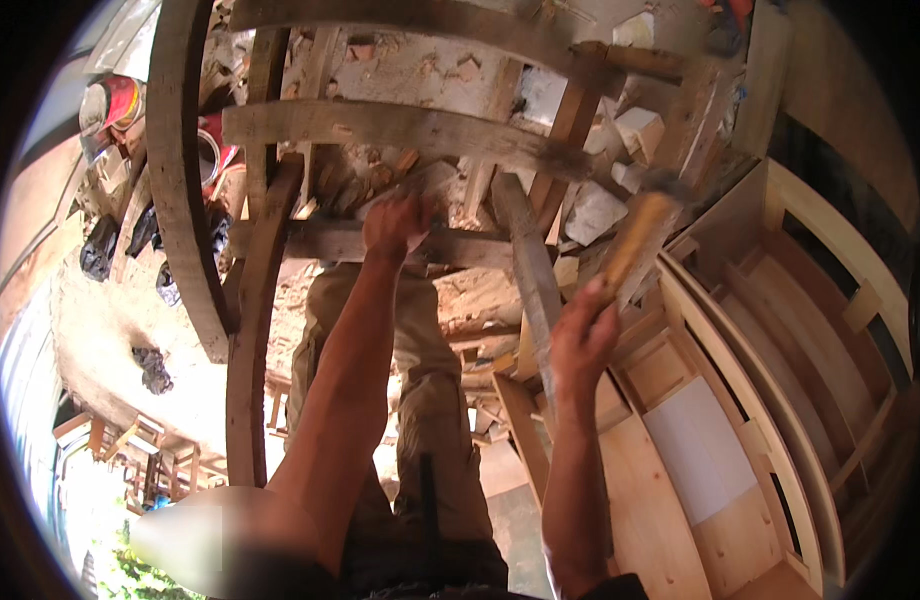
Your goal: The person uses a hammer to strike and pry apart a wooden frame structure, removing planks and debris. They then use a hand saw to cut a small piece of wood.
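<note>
Rubble-strewn ground (420, 70) under curved timber frame (400, 125); left hand (398, 222) grip clamped on crosspiece (330, 240), right hand (580, 335) on hammer (635, 240).

Two hands show: the left hand (398, 222) at twelve o'clock, the right hand (582, 338) at three. One hammer (635, 240). Two curved beams (185, 180) at nine o'clock. One red bucket (115, 105) at ten.

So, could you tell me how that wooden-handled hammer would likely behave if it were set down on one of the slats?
The hammer, gripped by the right hand, looks stiff and probably head-heavy. On a narrow slat it might tip off.
</note>
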`<action>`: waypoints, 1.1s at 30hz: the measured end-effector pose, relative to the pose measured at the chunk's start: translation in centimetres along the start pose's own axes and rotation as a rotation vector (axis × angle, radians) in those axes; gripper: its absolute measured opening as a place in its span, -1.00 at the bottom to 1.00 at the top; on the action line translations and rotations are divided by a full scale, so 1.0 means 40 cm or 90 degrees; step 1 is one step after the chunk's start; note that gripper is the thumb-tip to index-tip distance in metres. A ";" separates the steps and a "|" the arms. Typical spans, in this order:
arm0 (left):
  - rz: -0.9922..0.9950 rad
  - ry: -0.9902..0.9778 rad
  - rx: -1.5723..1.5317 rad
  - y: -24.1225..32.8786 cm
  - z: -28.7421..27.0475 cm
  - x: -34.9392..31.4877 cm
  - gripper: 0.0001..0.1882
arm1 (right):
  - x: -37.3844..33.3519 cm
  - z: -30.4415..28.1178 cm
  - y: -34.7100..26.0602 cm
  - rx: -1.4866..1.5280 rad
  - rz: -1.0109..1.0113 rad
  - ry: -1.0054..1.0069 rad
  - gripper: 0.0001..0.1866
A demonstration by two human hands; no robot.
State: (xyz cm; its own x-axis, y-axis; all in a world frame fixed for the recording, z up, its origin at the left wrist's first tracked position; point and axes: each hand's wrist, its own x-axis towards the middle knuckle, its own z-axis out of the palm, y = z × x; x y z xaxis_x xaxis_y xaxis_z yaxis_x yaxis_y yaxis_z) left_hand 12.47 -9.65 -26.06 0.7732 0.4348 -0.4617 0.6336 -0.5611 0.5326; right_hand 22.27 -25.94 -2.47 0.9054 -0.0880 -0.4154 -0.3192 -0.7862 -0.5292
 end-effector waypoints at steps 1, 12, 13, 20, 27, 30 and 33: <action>-0.009 -0.016 -0.008 0.004 -0.008 -0.011 -0.66 | 0.007 0.007 -0.032 0.029 -0.082 0.040 -0.49; -0.036 -0.024 -0.027 0.029 -0.035 0.000 -0.63 | -0.031 0.031 -0.033 0.015 -0.109 0.042 -0.62; -0.036 -0.045 -0.016 0.029 -0.032 -0.010 -0.64 | -0.044 0.060 0.103 -0.091 -0.264 0.092 -0.64; -0.080 -0.109 0.026 0.046 -0.057 0.012 -0.67 | -0.027 0.009 -0.008 -0.079 -0.001 -0.040 -0.70; 0.000 0.053 -0.001 0.006 -0.001 -0.002 -0.71 | -0.012 0.021 0.070 -0.191 0.144 -0.191 -0.63; -0.084 -0.104 0.019 0.036 -0.051 0.002 -0.59 | 0.004 -0.002 -0.034 -0.060 0.004 -0.071 -0.65; -0.016 0.011 -0.019 0.036 -0.034 0.002 -0.72 | -0.029 0.050 0.131 -0.076 -0.278 0.069 -0.68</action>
State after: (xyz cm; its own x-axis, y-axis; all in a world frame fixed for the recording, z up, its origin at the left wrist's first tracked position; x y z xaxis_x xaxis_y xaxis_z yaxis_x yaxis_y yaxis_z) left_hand 13.48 -9.45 -24.36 0.7577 0.4606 -0.4623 0.6526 -0.5293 0.5422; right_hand 18.96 -28.73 -6.24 0.9739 0.2084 -0.0899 0.1270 -0.8285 -0.5453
